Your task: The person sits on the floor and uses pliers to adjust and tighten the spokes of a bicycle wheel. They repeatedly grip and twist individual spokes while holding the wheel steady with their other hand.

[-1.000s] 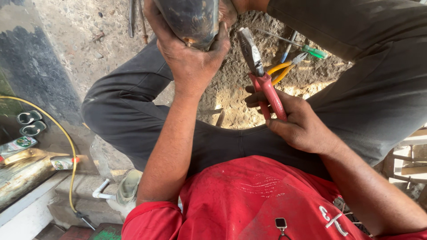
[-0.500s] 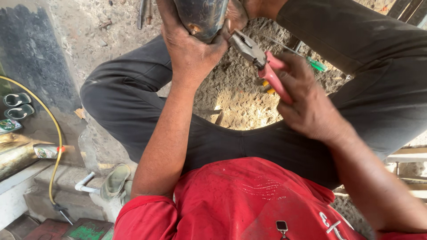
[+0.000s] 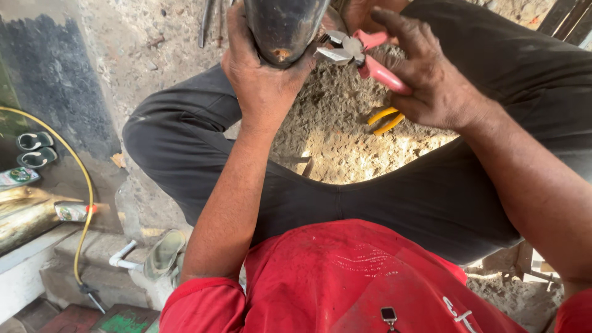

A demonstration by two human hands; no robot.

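Note:
My left hand [image 3: 262, 77] grips a dark rounded metal part [image 3: 283, 28] at the top of the view, fingers wrapped around its lower end. My right hand [image 3: 431, 80] holds red-handled pliers [image 3: 361, 52], whose open jaws touch the right side of that dark part. I sit with knees apart in dark trousers [image 3: 382, 197] and a red shirt [image 3: 345, 283]. Above the top edge the dark part is cut off.
Yellow-handled pliers [image 3: 385, 120] lie on the sandy ground between my legs. At left a yellow hose [image 3: 80, 185] curves down past metal fittings [image 3: 34, 148], a brass-coloured pipe [image 3: 24, 216] and a white pipe piece [image 3: 123, 256] on a concrete step.
My right hand has lifted the red pliers from near my lap up to the dark part. The view has shifted, so the dark part and my left hand sit more centred.

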